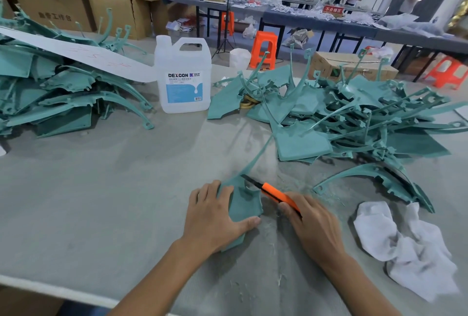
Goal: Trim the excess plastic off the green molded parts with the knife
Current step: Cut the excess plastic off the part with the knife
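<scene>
Closest in: the left hand [215, 214] is gripping a flat teal-green moulded plastic panel [244, 204] with a long skinny curved arm. The thumb lies across its lower edge and the fingers wrap over the left side, and the panel sits on the grey felt-like table [101, 201] right in front of the person. The right hand [312, 224] is closed round the orange snap-blade utility knife [278, 195], with the dark tip at the panel's notched top edge. My guess is this stuff is light and fairly stiff in the flat bit, but the thin arm will flex and spring, so pin the flat section close to the cut with fingers out of the blade's path. Smooth plastic might skid too. A big heap of green parts [354, 118] sits behind on the right, and a crumpled white cloth [405, 244] lies near the knife hand.
</scene>
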